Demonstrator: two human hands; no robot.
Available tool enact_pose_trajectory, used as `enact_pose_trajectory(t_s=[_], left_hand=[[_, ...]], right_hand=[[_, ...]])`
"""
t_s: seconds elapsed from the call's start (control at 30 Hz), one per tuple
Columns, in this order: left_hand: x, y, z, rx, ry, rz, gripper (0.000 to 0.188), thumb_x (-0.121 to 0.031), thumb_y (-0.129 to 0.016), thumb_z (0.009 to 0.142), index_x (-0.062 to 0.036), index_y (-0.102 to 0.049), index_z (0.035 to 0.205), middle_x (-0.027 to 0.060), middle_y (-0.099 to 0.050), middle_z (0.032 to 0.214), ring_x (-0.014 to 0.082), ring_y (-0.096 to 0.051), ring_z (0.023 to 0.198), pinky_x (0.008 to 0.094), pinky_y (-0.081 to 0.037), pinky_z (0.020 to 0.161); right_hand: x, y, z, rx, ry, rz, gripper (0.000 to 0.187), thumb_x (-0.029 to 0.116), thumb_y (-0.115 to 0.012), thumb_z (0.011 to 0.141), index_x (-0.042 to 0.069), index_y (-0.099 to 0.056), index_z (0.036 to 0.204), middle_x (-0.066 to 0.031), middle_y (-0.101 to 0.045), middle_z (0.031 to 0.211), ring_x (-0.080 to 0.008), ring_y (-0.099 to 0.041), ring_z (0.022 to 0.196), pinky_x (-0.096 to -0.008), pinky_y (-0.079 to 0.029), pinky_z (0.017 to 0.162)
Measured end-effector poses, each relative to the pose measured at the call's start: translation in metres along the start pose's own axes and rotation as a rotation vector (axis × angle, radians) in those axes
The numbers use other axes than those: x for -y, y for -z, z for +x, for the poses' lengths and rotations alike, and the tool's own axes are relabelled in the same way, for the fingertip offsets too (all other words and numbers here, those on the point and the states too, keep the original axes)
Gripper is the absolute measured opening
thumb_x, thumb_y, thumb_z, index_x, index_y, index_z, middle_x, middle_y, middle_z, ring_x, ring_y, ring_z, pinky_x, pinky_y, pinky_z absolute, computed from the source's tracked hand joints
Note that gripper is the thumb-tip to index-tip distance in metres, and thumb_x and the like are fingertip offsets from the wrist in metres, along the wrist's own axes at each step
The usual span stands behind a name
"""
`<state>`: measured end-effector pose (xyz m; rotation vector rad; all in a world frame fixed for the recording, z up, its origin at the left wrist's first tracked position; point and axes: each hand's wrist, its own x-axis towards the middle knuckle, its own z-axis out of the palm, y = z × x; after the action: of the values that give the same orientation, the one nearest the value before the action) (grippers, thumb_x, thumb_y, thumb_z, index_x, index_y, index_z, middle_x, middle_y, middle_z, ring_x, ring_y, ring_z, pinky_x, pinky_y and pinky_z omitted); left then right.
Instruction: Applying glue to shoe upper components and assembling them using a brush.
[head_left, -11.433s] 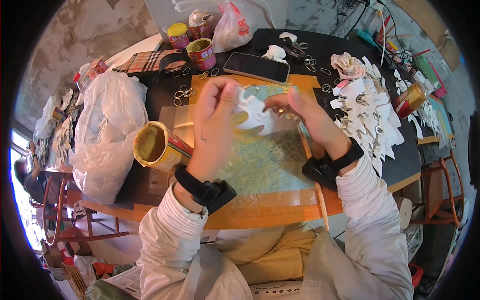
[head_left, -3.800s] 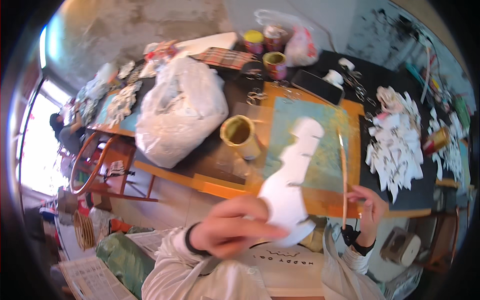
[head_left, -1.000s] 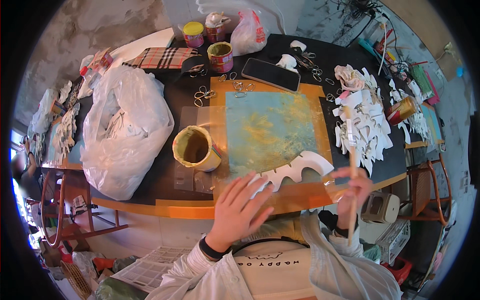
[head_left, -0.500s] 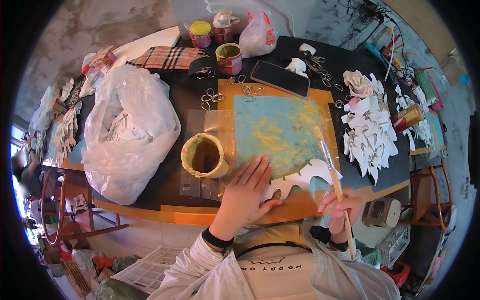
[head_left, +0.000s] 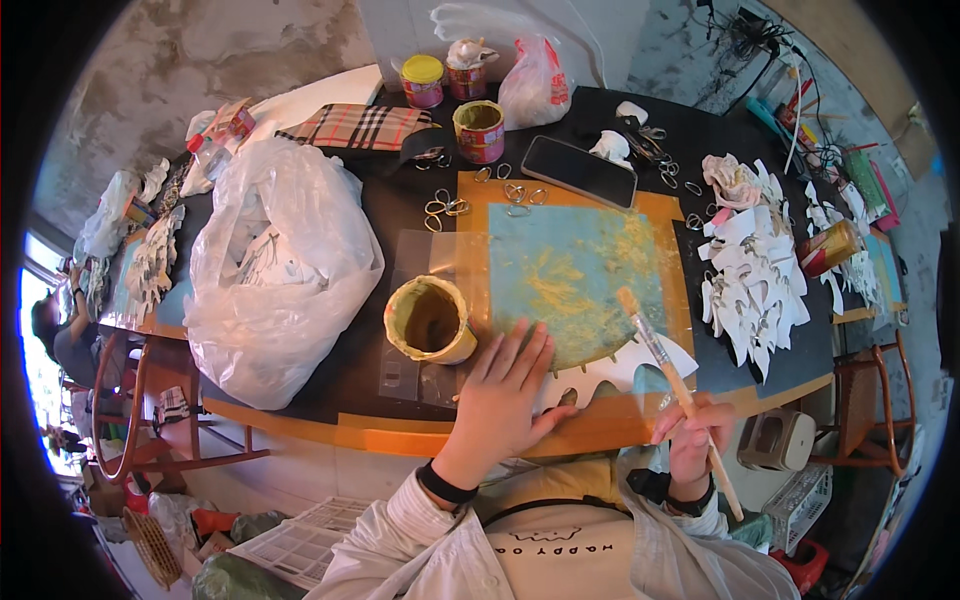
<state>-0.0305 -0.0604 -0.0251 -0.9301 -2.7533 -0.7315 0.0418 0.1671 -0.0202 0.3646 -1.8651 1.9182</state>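
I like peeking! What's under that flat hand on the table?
Under the left hand lies a white scalloped paper cutout; its left end is hidden by the palm.

I count one paintbrush [head_left: 668, 360], one phone [head_left: 579, 171], one glue-smeared cup [head_left: 431, 321], three tins [head_left: 479, 130] at the far edge, and two plastic bags [head_left: 275, 270] on my table.

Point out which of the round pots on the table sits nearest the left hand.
The yellow-smeared open pot, just beside the left hand; the others stand at the table's far edge.
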Motion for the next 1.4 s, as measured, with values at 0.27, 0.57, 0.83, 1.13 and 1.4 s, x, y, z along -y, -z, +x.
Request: enact_pose_trajectory(t_s=[0.27,0.57,0.83,1.13,1.4], left_hand=[[-0.002,-0.007,-0.002,0.007,0.014,-0.005,0.073,-0.041,-0.065,0.073,0.0046,-0.043,0.125,0.0151,-0.039,0.137,0.0326,-0.035,0.127,0.0444,-0.032,0.102],[-0.002,-0.006,-0.003,-0.007,-0.019,0.077,0.072,-0.041,-0.067,0.071,0.0041,-0.048,0.122,0.0164,-0.038,0.138,0.0328,-0.036,0.127,0.0432,-0.036,0.099],[-0.004,-0.003,-0.018,-0.242,-0.179,0.094,0.054,-0.036,-0.067,0.074,-0.0051,-0.054,0.117,0.0136,-0.045,0.129,0.0312,-0.044,0.117,0.0408,-0.040,0.092],[0.019,0.029,-0.032,-0.974,0.290,-0.110,0.078,-0.032,-0.074,0.070,-0.0039,-0.033,0.129,0.0118,-0.040,0.125,0.0247,-0.045,0.112,0.0370,-0.040,0.093],[0.043,0.013,-0.028,-0.701,0.528,-0.426,0.066,-0.013,-0.083,0.057,0.0002,-0.053,0.114,0.0124,-0.058,0.109,0.0266,-0.056,0.102,0.0333,-0.043,0.090]], right_hand=[[0.002,-0.012,-0.003,-0.032,-0.026,-0.012,0.035,0.030,-0.049,0.091,0.005,-0.034,0.111,-0.0159,-0.055,0.070,-0.0181,-0.054,0.055,-0.0268,-0.047,0.052],[-0.005,-0.006,-0.012,-0.085,-0.217,-0.058,0.026,0.019,-0.047,0.090,0.003,-0.033,0.104,-0.0139,-0.053,0.069,-0.0150,-0.052,0.056,-0.0238,-0.044,0.051],[-0.012,-0.013,-0.007,-0.107,-0.159,-0.037,0.025,0.021,-0.047,0.091,0.005,-0.033,0.104,-0.0122,-0.051,0.070,-0.0137,-0.050,0.054,-0.0232,-0.042,0.048],[-0.005,-0.008,-0.012,-0.337,-0.050,0.054,0.031,0.038,-0.041,0.095,0.010,-0.029,0.088,-0.0057,-0.043,0.053,-0.0130,-0.040,0.042,-0.0253,-0.036,0.040],[0.026,-0.032,0.004,-0.284,0.120,0.227,0.036,0.040,-0.050,0.092,0.009,-0.033,0.085,-0.0022,-0.042,0.046,-0.0121,-0.036,0.032,-0.0243,-0.033,0.031]])
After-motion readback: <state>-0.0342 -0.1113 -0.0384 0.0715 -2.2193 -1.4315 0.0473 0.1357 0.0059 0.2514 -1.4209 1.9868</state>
